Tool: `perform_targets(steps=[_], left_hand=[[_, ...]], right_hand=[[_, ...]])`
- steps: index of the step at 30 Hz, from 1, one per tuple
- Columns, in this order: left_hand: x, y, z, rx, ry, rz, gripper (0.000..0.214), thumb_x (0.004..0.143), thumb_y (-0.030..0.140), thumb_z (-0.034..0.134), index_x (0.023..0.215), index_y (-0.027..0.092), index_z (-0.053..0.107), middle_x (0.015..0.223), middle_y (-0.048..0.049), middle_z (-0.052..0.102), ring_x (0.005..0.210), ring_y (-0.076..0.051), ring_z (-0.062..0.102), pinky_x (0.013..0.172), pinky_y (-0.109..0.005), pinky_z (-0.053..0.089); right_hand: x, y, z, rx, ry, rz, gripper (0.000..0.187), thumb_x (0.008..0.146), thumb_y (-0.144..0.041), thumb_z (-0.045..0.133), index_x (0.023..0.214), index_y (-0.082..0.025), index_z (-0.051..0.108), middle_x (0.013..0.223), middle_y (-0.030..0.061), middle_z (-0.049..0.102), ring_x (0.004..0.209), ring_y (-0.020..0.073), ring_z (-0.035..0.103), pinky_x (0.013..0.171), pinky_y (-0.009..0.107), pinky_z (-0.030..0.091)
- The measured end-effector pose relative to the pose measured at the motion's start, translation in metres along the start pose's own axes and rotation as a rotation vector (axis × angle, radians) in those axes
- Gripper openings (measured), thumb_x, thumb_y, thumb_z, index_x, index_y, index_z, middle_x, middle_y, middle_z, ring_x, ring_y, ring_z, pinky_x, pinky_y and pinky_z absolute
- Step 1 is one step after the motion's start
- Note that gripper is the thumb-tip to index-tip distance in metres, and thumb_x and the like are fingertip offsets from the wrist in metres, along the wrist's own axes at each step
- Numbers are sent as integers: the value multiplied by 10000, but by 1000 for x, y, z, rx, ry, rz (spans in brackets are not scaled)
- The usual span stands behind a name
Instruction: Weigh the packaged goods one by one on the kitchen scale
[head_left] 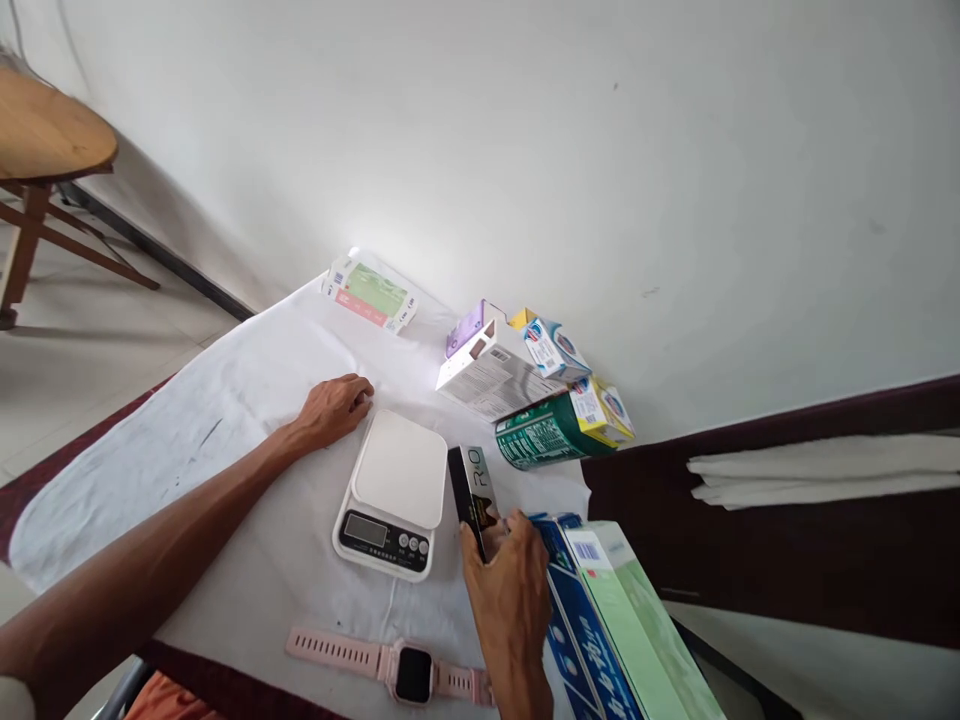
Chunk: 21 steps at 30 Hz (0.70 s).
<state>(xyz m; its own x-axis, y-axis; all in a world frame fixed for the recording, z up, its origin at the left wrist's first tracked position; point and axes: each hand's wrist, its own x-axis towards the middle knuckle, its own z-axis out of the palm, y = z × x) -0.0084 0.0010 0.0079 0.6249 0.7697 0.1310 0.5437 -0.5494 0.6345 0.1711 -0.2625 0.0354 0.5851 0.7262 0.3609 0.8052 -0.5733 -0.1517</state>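
My right hand (510, 580) grips the near end of a slim black and silver box (471, 485), thumb on one side and fingers on the other. The box lies just right of a white kitchen scale (400, 465), whose platform holds nothing and whose display looks blank. Beyond the scale's left side, my left hand (331, 408) rests on the white cloth with its fingers curled in and nothing visible in them. A pink-strapped smartwatch (414, 674) lies stretched out near the front edge, its right strap end partly behind my right wrist.
Against the wall stand a white carton (499, 375), a purple box (466, 330), small blue (555, 347) and yellow (602, 410) boxes, and a green canister (540, 435). A green-pink box (373, 295) lies at the back. Long blue (581, 630) and pale-green (637, 620) boxes flank my right hand.
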Motion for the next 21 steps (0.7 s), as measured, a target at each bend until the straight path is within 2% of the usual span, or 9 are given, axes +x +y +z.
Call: perform_targets(steps=[3,7,11,16,19,21], left_hand=[[0,0,1,-7,1,0,206,904,219,532,1058,216,669,1002,-37,724,860,-209,677,710,-303,441],[-2,-1,2,-18,3,9,195,911,187,537,1054,215,667,993,-36,718,876,-206,680,705,-297,438],[-2,-1,2,-31,1,10,176,919,178,535,1023,212,673,955,-36,712,869,-207,685,696,-297,433],[0,0,2,-43,-11,0,154,922,178,534,978,209,675,972,-54,716,895,-221,699,712,-305,450],[1,0,1,-46,-27,-5,138,928,189,541,978,209,668,980,-66,717,918,-234,703,727,-317,466],[1,1,1,-48,-37,-8,129,932,197,548,995,213,659,1001,-73,719,943,-241,703,736,-324,476]], right_hand=[[19,-23,-11,2,78,-148,646,987,-594,439,1333,-57,537,1171,253,641,1095,380,598,909,486,481],[71,-78,-9,129,88,-383,432,1014,-479,485,1214,-121,617,1107,181,670,1056,327,607,923,448,490],[145,-134,17,205,48,-527,365,961,-359,572,1223,-107,596,1116,179,653,1101,329,579,960,455,482],[239,-198,57,170,-52,-517,537,882,-336,651,1343,-111,492,1342,212,551,1278,353,470,1041,490,417],[277,-229,81,130,-123,-510,582,852,-369,695,1331,-117,481,1397,224,519,1330,362,430,1054,507,387],[292,-241,97,91,-198,-484,567,819,-386,729,1271,-122,510,1342,227,561,1291,370,471,1019,520,401]])
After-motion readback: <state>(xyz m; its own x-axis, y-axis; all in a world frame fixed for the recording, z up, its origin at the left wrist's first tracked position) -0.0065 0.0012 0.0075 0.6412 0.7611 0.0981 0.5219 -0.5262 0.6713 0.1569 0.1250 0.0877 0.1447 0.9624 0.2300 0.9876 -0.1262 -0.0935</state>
